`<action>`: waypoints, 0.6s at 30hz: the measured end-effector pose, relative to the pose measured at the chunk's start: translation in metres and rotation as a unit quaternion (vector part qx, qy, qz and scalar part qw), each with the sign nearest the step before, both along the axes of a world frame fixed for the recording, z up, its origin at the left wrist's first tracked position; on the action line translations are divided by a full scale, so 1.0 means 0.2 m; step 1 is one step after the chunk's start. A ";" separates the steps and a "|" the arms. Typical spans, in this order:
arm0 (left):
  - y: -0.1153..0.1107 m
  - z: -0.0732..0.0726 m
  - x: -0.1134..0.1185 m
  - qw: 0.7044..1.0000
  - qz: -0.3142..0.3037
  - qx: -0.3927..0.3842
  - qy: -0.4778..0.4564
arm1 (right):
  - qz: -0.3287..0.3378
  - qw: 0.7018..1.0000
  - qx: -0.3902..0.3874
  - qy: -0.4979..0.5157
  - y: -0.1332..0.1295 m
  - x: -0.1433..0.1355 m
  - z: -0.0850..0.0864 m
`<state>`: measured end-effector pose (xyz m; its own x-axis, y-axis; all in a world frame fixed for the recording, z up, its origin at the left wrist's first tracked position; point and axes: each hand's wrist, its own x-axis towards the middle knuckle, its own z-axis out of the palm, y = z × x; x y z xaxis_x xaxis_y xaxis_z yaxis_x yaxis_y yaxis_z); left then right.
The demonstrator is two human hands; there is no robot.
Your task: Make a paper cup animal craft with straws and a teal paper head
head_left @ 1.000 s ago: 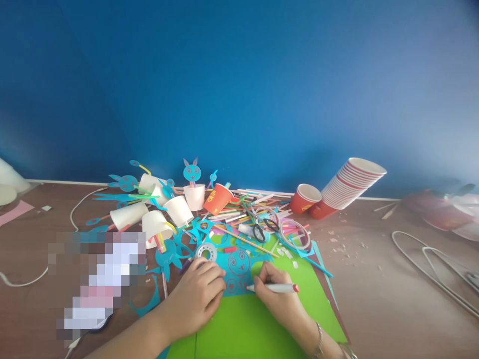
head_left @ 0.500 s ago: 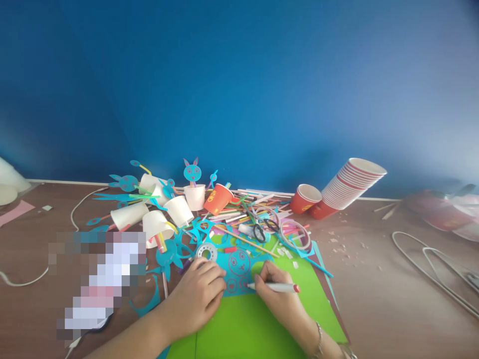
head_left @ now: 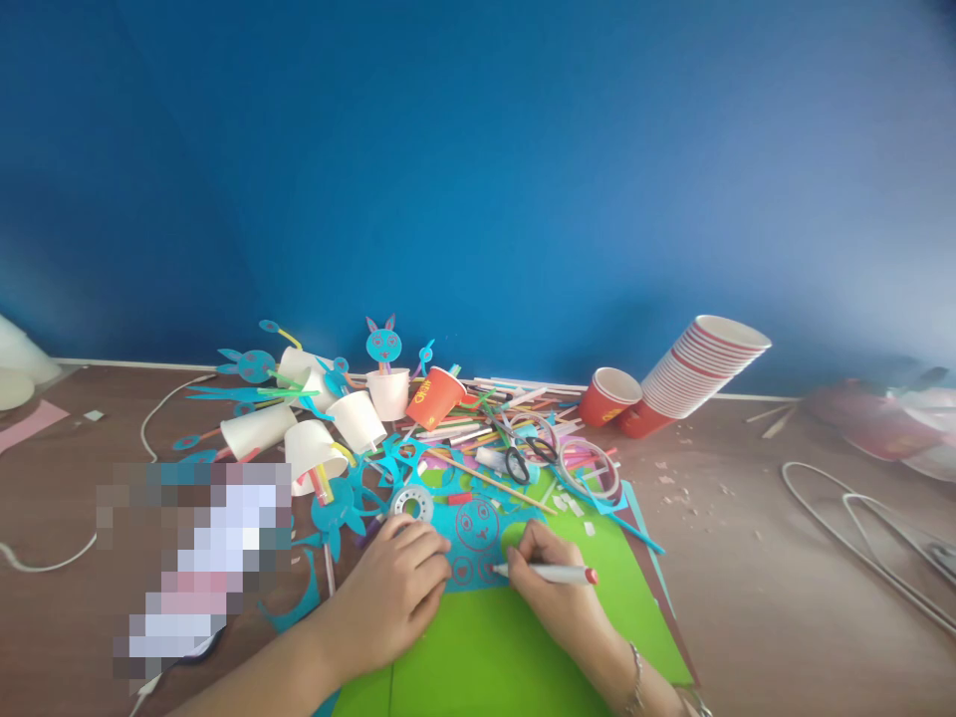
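Note:
My right hand is closed around a marker with a red end, its tip touching a small red circle drawn on blue paper. That paper also bears a red animal face above another small circle. My left hand lies flat over the paper's left part, fingers stretched out and holding nothing. Under the blue paper is a green sheet. A red pen cap rests just above the drawn face. Touching distance from my left fingertips, a tape roll partly shows.
Scissors, straws and blue paper scraps crowd the far edge of the green sheet. White paper cups with blue cut-out animals stand or lie at the back left. A tilted cup stack is at the back right, near a cable.
The marker tip has shifted very slightly within the small circle. Both hands otherwise keep their places.

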<state>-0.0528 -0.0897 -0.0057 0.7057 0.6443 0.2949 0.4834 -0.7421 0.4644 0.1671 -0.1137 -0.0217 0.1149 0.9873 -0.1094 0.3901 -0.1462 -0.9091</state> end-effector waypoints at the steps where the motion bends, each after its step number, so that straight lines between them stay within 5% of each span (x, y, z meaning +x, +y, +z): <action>1: 0.00 0.00 0.00 1.000 0.000 0.001 -0.001 | 0.003 1.000 -0.002 -0.002 0.00 0.00 0.00; 18: 0.00 0.00 0.00 1.000 0.001 0.003 0.007 | 0.017 1.000 -0.009 -0.015 0.00 0.01 -0.01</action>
